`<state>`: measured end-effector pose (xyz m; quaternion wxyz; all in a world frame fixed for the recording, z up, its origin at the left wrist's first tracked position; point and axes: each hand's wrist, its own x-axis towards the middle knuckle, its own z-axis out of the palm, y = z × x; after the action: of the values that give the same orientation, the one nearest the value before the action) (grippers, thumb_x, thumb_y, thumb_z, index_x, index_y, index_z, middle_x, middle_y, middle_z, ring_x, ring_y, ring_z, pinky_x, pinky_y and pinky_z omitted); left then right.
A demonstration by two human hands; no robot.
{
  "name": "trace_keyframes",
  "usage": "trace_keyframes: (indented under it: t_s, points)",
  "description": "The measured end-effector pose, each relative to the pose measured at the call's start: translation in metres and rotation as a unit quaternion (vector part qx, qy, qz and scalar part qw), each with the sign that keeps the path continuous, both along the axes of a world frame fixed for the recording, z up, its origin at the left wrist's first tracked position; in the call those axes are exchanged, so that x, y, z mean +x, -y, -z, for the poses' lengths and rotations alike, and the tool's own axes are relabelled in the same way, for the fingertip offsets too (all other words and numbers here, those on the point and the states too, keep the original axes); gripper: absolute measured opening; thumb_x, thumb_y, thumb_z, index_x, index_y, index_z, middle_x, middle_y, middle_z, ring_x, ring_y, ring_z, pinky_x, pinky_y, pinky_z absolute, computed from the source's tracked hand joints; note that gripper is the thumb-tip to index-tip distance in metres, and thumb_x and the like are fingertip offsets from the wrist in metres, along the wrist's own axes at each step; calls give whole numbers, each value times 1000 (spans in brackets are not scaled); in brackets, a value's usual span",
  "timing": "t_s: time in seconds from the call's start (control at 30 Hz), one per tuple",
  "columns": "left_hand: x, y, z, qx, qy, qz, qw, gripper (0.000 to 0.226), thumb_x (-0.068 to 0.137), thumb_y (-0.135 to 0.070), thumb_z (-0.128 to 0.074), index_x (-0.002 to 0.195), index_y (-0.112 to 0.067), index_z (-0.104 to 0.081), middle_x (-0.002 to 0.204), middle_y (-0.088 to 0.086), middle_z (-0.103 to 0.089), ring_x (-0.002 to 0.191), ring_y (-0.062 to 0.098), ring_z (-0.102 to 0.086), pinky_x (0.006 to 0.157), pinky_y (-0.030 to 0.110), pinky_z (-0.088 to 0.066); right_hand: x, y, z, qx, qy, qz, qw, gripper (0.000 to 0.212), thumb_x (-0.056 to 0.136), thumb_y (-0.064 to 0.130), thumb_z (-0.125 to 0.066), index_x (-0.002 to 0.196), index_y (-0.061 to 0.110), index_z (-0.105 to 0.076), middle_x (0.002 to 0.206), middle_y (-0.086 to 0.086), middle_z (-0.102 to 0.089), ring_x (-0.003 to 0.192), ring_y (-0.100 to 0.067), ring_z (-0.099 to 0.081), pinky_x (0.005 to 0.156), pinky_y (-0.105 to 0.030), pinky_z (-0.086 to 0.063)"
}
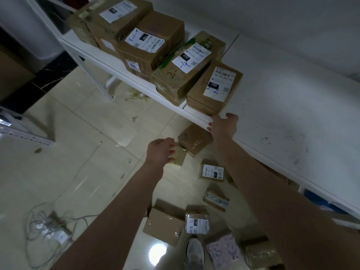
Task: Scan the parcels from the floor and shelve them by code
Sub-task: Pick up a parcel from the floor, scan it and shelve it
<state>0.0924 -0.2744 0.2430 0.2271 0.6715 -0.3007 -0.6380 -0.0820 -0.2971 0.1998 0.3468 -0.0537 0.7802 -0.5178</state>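
Observation:
Several brown cardboard parcels stand on the white shelf (272,114); the nearest one (214,88) carries a label marked 15H. My right hand (224,125) rests on the shelf's front edge just below that parcel, its fingers curled over the rim. My left hand (161,151) reaches down over a small tape-wrapped parcel (178,156) on the floor, with loosely curled fingers at its edge; whether they grip it cannot be told. More parcels lie on the tiled floor: a brown box (194,139), a labelled one (211,171) and another labelled one (196,223).
A plain brown box (163,223) and a pink patterned packet (224,252) lie near my shoe (194,250). A power strip with tangled cables (48,228) sits on the floor at the left. Another white rack (19,131) stands at the far left.

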Motion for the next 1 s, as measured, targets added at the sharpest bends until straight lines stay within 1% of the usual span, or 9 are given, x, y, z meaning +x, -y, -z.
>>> trace_keyframes:
  t_s: [0.1,0.23,0.33,0.4,0.53,0.67,0.73,0.8,1.0]
  points:
    - [20,-8,16,19,9,6,1000,9,98,-15,-60,95,-7,-61,96,8,-64,96,26,-60,86,38,-49,15,-27,10,10,-49,-47,998,38,94,2,-58,128,12,-44,115,-12,-61,102,-26,-65,87,-36,-59]
    - [51,-20,46,46,24,39,998,16,99,-13,-57,83,-10,-59,88,6,-60,84,23,-57,75,33,-47,36,-70,28,31,-127,-92,987,28,93,0,-54,118,11,-50,86,7,-55,73,-4,-56,59,-9,-48]
    - [72,-26,73,63,46,71,994,11,98,-15,-58,97,-5,-62,96,8,-62,83,21,-57,78,33,-49,52,-98,55,77,-143,-90,983,19,90,3,-56,106,13,-53,84,8,-53,76,-10,-53,67,-22,-49]
    - [83,-27,95,68,65,96,991,15,98,-17,-59,103,-3,-62,98,9,-62,86,22,-58,83,36,-49,60,-112,80,108,-133,-93,981,22,90,5,-57,110,15,-54,91,4,-56,85,-15,-56,64,-21,-43]
    - [101,-24,147,54,96,132,985,17,97,-15,-61,81,-9,-59,84,7,-58,68,19,-52,65,31,-47,77,-124,141,155,-101,-126,975,29,91,13,-58,120,9,-54,95,-6,-65,91,-22,-63,76,-31,-51]
    - [100,-12,204,-10,159,189,969,30,89,-28,-71,78,-3,-58,88,21,-58,84,31,-59,85,42,-52,83,-122,193,177,-80,-137,971,27,95,13,-55,121,7,-50,103,-9,-60,96,-25,-57,76,-32,-45]
    - [91,-2,236,-47,190,213,957,49,86,-34,-72,106,10,-62,107,33,-63,101,41,-64,91,46,-53,80,-112,225,176,-71,-137,972,31,95,17,-57,124,6,-50,112,-12,-60,104,-28,-57,81,-33,-46]
    - [74,8,263,-79,209,243,944,65,88,-37,-71,131,7,-50,127,24,-60,118,37,-58,89,38,-49,74,-99,259,162,-66,-144,974,37,95,19,-58,128,6,-52,122,-14,-60,113,-31,-58,94,-38,-49]
    - [5,34,367,-165,259,329,893,95,68,-59,-73,138,-5,-38,138,16,-48,130,34,-47,106,46,-44,40,-56,358,129,-32,-137,982,39,98,22,-54,131,2,-52,128,-17,-59,113,-33,-59,96,-42,-50]
